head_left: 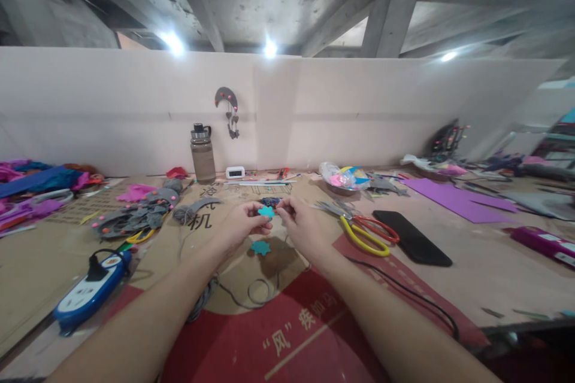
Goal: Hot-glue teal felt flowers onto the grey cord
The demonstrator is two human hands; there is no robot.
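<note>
Both my hands are raised over the middle of the cardboard-covered table (476, 263). My left hand (240, 225) pinches a small teal felt cutout (266, 212) between thumb and fingers. My right hand (302, 226) is closed in a pinch right beside that cutout; whether it touches the cutout or grips something thin is too small to tell. A second teal star-shaped cutout (260, 247) lies on the table just below my hands. A dark blue piece (271, 201) lies just behind my fingers.
Yellow scissors (362, 238) and red scissors (376, 227) lie right of my hands, next to a black phone (411, 245). A blue-white power strip (92, 289) sits at left, grey felt scraps (135, 215) behind it. A water bottle (203, 154) stands by the wall. Purple sheet (453, 197) far right.
</note>
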